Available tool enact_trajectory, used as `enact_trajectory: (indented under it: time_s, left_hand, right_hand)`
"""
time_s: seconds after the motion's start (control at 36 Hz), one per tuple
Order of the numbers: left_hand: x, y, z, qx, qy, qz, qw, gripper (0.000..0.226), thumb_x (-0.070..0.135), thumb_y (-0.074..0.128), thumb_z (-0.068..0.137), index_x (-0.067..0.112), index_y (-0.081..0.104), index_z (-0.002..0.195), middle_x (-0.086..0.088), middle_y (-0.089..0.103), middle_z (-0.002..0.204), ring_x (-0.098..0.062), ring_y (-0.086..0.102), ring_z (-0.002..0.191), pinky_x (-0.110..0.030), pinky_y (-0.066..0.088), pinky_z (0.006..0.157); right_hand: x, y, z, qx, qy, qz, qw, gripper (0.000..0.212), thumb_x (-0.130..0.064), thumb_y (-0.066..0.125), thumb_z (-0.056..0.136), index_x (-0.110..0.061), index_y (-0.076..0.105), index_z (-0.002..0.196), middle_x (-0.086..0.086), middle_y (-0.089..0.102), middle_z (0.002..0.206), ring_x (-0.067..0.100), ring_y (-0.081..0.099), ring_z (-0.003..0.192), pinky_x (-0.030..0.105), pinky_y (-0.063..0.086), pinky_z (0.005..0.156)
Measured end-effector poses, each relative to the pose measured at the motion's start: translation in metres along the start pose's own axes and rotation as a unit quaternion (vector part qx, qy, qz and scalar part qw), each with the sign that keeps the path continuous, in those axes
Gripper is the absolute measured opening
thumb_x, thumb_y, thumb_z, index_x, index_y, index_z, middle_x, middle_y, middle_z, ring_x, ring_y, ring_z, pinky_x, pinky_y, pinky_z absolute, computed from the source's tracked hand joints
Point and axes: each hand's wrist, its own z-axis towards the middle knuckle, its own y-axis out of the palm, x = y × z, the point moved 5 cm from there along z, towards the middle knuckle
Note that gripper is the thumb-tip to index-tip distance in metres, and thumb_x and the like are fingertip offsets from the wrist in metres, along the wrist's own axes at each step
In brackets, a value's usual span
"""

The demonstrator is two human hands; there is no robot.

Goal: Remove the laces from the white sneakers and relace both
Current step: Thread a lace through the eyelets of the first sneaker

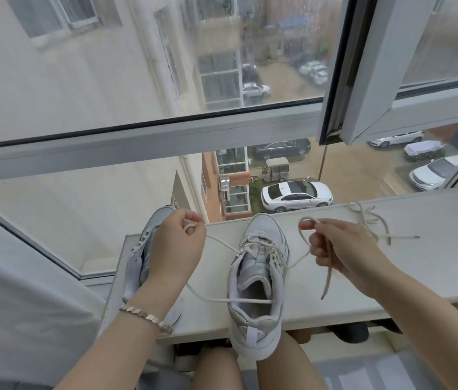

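Two white sneakers stand on a white window ledge (334, 266). The right sneaker (258, 277) points toward the window, its heel hanging over the near edge, with a cream lace (253, 244) threaded through its upper eyelets. My left hand (177, 249) pinches one end of that lace, looped over a finger. My right hand (334, 246) grips the other end as a loop, the tip dangling below the palm. The left sneaker (143, 249) is partly hidden behind my left hand and wrist. A second loose lace (377, 223) lies tangled on the ledge at the right.
Glass panes rise just behind the ledge, and an open window sash (363, 94) juts inward at the upper right. A white curtain or cloth (11, 305) fills the left side. My knees sit under the ledge's near edge.
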Motion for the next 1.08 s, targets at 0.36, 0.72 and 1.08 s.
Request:
enact_trajectory:
  time_s: [0.36, 0.72, 1.08]
  left_hand:
    - [0.054, 0.058, -0.066, -0.270, 0.093, -0.029, 0.958, 0.028, 0.045, 0.064, 0.081, 0.034, 0.063, 0.106, 0.027, 0.056, 0.092, 0.010, 0.050, 0.092, 0.000, 0.034, 0.070]
    - [0.053, 0.079, -0.077, -0.370, 0.023, -0.062, 0.927, 0.029, 0.036, 0.048, 0.095, 0.025, 0.059, 0.120, 0.017, 0.056, 0.089, 0.009, 0.049, 0.065, -0.006, 0.037, 0.060]
    - [0.057, 0.076, -0.070, -0.313, 0.014, -0.102, 0.944, 0.033, 0.026, 0.048, 0.097, 0.015, 0.065, 0.071, 0.017, 0.055, 0.046, 0.002, 0.046, 0.044, -0.007, 0.036, 0.051]
  right_hand:
    - [-0.004, 0.025, 0.001, -0.041, -0.020, 0.197, 0.979, 0.026, -0.014, 0.035, 0.101, -0.011, 0.058, 0.089, -0.004, 0.030, 0.054, 0.007, 0.025, 0.046, 0.015, 0.023, 0.039]
    - [-0.027, 0.005, 0.011, 0.019, -0.068, 0.362, 0.930, 0.028, -0.016, 0.030, 0.102, -0.014, 0.051, 0.084, -0.008, 0.036, 0.048, 0.005, 0.029, 0.041, 0.013, 0.026, 0.038]
    - [-0.020, 0.012, 0.010, 0.017, -0.072, 0.353, 0.933, 0.019, -0.017, 0.043, 0.098, -0.008, 0.057, 0.090, -0.001, 0.053, 0.061, 0.009, 0.052, 0.053, 0.017, 0.046, 0.052]
